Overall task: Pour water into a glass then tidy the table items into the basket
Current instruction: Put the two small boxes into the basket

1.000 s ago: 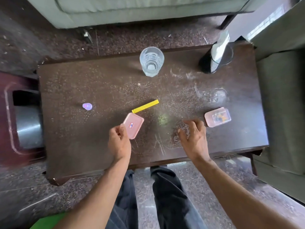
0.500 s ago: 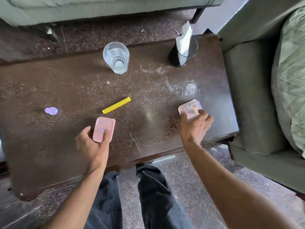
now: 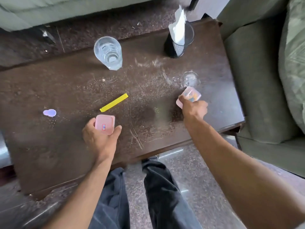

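A clear glass (image 3: 108,52) holding some water stands at the far side of the dark brown table (image 3: 74,90). My left hand (image 3: 99,141) grips a pink lid (image 3: 104,124) with a small sticker, near the table's middle. My right hand (image 3: 193,109) is closed on a small pink box (image 3: 190,95) with coloured bits inside, toward the right edge. A yellow strip (image 3: 114,102) lies flat between the glass and the lid. A small purple cap (image 3: 49,112) rests at the left. A black mesh basket (image 3: 179,42) with white paper in it stands at the far right corner.
A wet ring mark (image 3: 189,79) shows just beyond the pink box. Green sofa cushions (image 3: 264,80) border the table on the right, and another sofa (image 3: 66,9) runs along the far side. My legs in dark trousers (image 3: 148,195) are below the near edge.
My left hand closed around the pink lid and tilted it. My right hand reached right and took hold of the pink box. The view shifted to the right.
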